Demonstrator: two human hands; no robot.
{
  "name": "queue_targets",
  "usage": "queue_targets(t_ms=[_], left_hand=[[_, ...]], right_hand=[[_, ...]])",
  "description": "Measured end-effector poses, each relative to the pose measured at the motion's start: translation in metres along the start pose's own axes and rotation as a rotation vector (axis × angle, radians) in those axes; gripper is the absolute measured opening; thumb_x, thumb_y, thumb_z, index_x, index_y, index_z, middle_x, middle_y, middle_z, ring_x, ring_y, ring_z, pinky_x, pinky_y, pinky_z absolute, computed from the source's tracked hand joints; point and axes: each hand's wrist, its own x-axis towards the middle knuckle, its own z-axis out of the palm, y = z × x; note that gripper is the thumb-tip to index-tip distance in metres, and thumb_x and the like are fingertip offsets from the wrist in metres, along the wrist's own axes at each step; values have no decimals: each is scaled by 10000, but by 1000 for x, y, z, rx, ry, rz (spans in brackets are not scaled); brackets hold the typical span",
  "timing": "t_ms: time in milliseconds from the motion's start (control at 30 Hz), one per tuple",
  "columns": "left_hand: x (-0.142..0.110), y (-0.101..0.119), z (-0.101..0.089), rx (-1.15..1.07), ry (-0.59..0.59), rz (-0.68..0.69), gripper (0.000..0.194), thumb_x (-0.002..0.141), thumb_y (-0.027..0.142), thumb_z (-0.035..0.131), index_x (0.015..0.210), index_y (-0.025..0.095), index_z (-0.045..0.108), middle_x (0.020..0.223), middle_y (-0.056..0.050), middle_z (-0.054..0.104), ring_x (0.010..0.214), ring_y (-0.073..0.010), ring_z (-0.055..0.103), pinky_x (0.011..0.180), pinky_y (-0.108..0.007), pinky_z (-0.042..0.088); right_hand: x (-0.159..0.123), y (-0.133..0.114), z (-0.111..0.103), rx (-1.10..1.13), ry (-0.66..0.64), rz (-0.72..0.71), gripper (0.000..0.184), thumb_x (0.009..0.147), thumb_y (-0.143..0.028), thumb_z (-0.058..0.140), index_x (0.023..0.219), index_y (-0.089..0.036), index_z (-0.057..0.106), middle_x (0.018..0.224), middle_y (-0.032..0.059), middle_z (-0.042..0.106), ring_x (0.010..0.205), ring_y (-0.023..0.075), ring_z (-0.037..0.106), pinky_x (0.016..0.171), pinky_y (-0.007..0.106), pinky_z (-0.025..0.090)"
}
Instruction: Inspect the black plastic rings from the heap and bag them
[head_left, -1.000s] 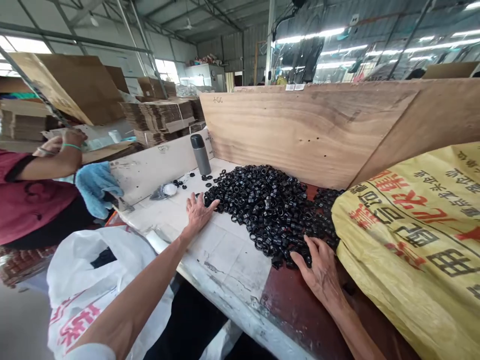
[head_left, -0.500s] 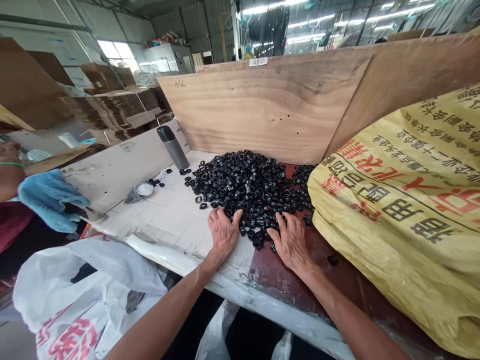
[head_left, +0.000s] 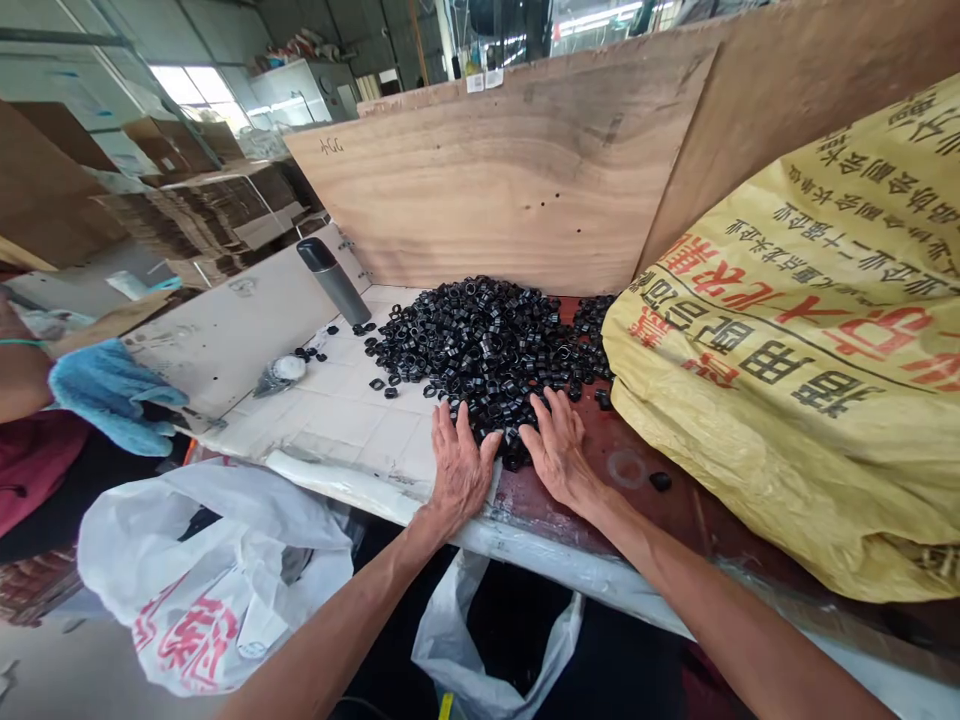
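Observation:
A heap of small black ring-shaped plastic parts lies on the worktable, against a wooden board. My left hand rests at the heap's near edge, palm down with fingers spread. Beside it, my right hand lies at the near right edge, its fingers also stretched out and touching the parts. Between the two thumbs sits a small cluster of the black parts. Just below the table edge, an open white bag hangs in front of me, its inside dark.
A yellow printed sack fills the right side. To the left stand a grey bottle and a small clear bag. A white plastic bag hangs at the front left, near a blue towel and another person's arm.
Both hands have drawn closer together and nearer the table's front edge, with some parts between them. The camera has tipped down, showing more of the white bag below.

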Motion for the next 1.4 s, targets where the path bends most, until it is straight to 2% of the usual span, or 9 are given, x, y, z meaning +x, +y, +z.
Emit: queue_targets(t_ms=[133, 267, 467, 633, 867, 1000, 1133, 1233, 1400], left_hand=[[-15, 15, -20, -234, -117, 73, 501, 891, 367, 648, 1334, 201, 484, 1148, -121, 538, 1055, -268, 591, 924, -443, 541], [-18, 20, -12, -320, -291, 102, 338, 893, 209, 627, 1225, 232, 568, 1046, -60, 550, 848, -185, 616, 771, -326, 571], [-22, 15, -9, -422, -266, 44, 307, 860, 116, 606, 1151, 214, 617, 1003, -48, 599, 858, -179, 624, 775, -305, 548], [-21, 17, -21, -546, -279, -90, 274, 829, 105, 621, 1070, 227, 669, 941, -11, 609, 698, -120, 588, 697, -269, 517], [-17, 14, -20, -816, -214, -243, 216, 818, 213, 680, 1034, 222, 687, 959, -18, 623, 686, -113, 581, 621, -244, 489], [-17, 14, -23, -1008, -287, -424, 268, 814, 308, 730, 1051, 194, 677, 750, 15, 621, 636, -118, 585, 596, -236, 469], [-14, 10, -28, -1356, -372, -546, 375, 816, 335, 749, 1131, 176, 622, 835, -33, 716, 790, -176, 692, 756, -308, 546], [-12, 6, -30, -1413, -419, -566, 350, 852, 341, 715, 1145, 168, 633, 862, -56, 736, 819, -186, 702, 808, -341, 553], [-11, 6, -28, -1175, -322, -409, 288, 799, 315, 757, 1059, 191, 741, 1002, -59, 652, 759, -140, 615, 698, -278, 522]], right_hand=[[18, 11, -39, 199, 70, 0, 217, 866, -129, 463, 992, -174, 633, 1141, 120, 604, 1084, 256, 584, 951, 421, 455], [25, 10, -82, 316, -344, -108, 183, 769, -61, 529, 863, -202, 597, 840, -3, 575, 646, 130, 545, 645, 259, 452], [15, 0, -79, 16, -619, -225, 138, 798, -150, 669, 916, -195, 614, 1044, 37, 552, 771, 148, 582, 676, 262, 420], [12, 0, -69, -24, -583, -268, 103, 823, -98, 588, 850, -197, 575, 971, 32, 544, 784, 154, 573, 695, 265, 415], [9, -5, -60, 309, -363, -227, 130, 792, -103, 589, 824, -217, 535, 804, 3, 558, 692, 155, 530, 640, 269, 443], [8, -7, -52, 529, -378, -67, 161, 812, -196, 692, 950, -220, 612, 806, -13, 618, 650, 136, 556, 617, 252, 476], [13, -10, -56, 646, -388, 88, 155, 812, -289, 726, 950, -226, 697, 851, 1, 652, 705, 144, 611, 632, 246, 508], [17, -15, -62, 798, -429, 200, 212, 840, -326, 689, 1020, -215, 697, 872, 14, 683, 764, 163, 665, 701, 272, 547], [13, -21, -60, 909, -444, 217, 254, 896, -315, 623, 1121, -207, 676, 955, 37, 716, 801, 166, 695, 762, 299, 563]])
